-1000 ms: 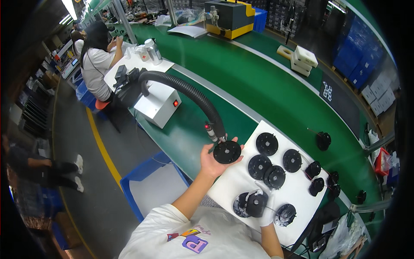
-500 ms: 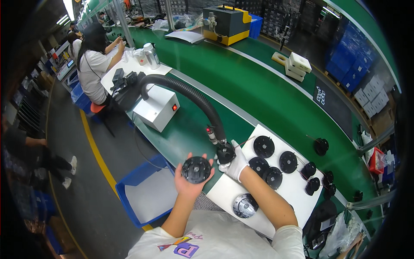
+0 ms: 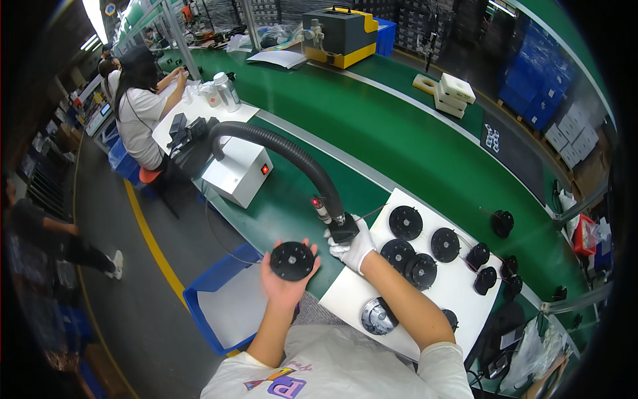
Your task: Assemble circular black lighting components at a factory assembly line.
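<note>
My left hand (image 3: 284,282) holds a round black disc part (image 3: 292,261) flat on its palm, out over the bench's front edge. In a white glove, my right hand (image 3: 353,247) grips the black nozzle end (image 3: 341,230) of a thick flexible black hose (image 3: 279,149), just right of the disc. The hose arcs back to a white box unit (image 3: 237,173) with a red light. Several more black disc parts (image 3: 405,222) lie on a white board (image 3: 425,292) to the right, and a silver round part (image 3: 379,315) sits at the board's near edge.
A blue bin (image 3: 226,299) stands on the floor below the left hand. The green bench (image 3: 399,139) carries a yellow and black machine (image 3: 341,34) and white foam blocks (image 3: 446,93). A seated person (image 3: 141,116) works at the far left, beyond a yellow floor line.
My left hand has carried the disc from the board leftward and now holds it beside the nozzle. My right hand left the board and took hold of the hose end.
</note>
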A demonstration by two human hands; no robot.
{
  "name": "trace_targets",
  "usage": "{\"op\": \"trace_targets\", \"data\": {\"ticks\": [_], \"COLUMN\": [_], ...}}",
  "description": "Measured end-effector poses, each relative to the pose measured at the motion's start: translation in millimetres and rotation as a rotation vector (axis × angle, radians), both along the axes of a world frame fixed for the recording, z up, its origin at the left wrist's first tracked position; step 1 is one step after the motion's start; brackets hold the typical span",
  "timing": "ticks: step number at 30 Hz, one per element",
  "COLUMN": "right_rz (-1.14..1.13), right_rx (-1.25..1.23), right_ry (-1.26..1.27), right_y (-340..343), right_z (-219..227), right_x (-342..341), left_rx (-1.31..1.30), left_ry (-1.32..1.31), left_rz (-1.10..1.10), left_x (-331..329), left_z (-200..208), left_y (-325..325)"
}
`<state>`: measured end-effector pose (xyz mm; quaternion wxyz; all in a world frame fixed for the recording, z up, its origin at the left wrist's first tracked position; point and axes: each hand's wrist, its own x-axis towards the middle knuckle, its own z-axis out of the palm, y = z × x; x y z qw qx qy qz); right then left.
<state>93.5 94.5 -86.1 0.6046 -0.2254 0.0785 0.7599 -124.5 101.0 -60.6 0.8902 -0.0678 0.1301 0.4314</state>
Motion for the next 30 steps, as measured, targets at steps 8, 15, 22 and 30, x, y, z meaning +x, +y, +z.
{"op": "trace_targets", "data": {"ticks": [8,15,22,30], "right_rz": [-0.432,-0.645,-0.599,-0.774], "right_rx": [0.203,0.302,0.245,0.570], "right_ry": [-0.214,-0.087,0.078,-0.930], "right_y": [-104,-166,-190,-198], "right_z": [85,128,132,140], "right_x": [16,3,13,16], "left_rx": [-0.139,-0.090,0.046,0.769], "left_ry": [-0.167,-0.353,-0.251,0.089], "left_rz": [-0.188,-0.275,-0.369,-0.374], "left_x": [104,113,104,116], "left_z": [10,-3,36,91], "left_y": [38,16,-43,-84]}}
